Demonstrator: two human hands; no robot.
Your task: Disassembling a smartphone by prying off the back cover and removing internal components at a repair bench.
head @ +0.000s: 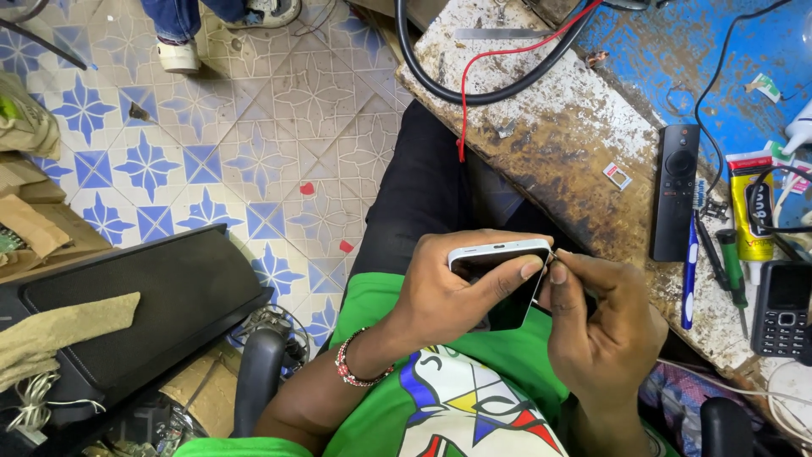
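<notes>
1. Nearest the camera, over a green shirt, the left hand [452,292] wraps around a white-edged smartphone [499,283], fingers curled over its dark face and the thumb behind, holding it on edge above the lap.
2. Touching it at the upper right corner, the right hand [605,326] pinches a thin pin-like tool [556,251] between thumb and forefinger, its tip at the phone's side; the other fingers are folded in.
3. A beaded bracelet [351,368] circles the left wrist.
4. Just beyond, on the worn counter [550,127], lie a black remote [677,190], a blue pen [689,271], a green-handled screwdriver [732,267], a yellow glue tube [748,207] and a black keypad phone [782,309].
5. Farther off, a thick black cable [423,72] loops beside a red wire [465,101].
6. On the tiled floor [254,127] stands another person's shoe [178,55].
</notes>
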